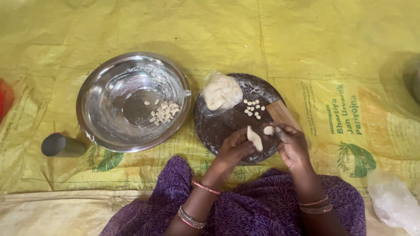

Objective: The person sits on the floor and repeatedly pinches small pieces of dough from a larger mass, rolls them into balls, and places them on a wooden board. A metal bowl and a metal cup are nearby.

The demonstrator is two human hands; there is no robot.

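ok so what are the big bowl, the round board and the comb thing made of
Bowl: metal, likely steel, with a shiny mirror-like finish dusted with flour. Round board: dark and matte, maybe stone or wood; the look leaves it open. Comb: looks like wood, tan with fine ridges.

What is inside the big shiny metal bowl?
The shiny round steel bowl holds a little heap of small pale shaped dough pieces and floury smears. Nothing covers them; beneath the heap is hidden.
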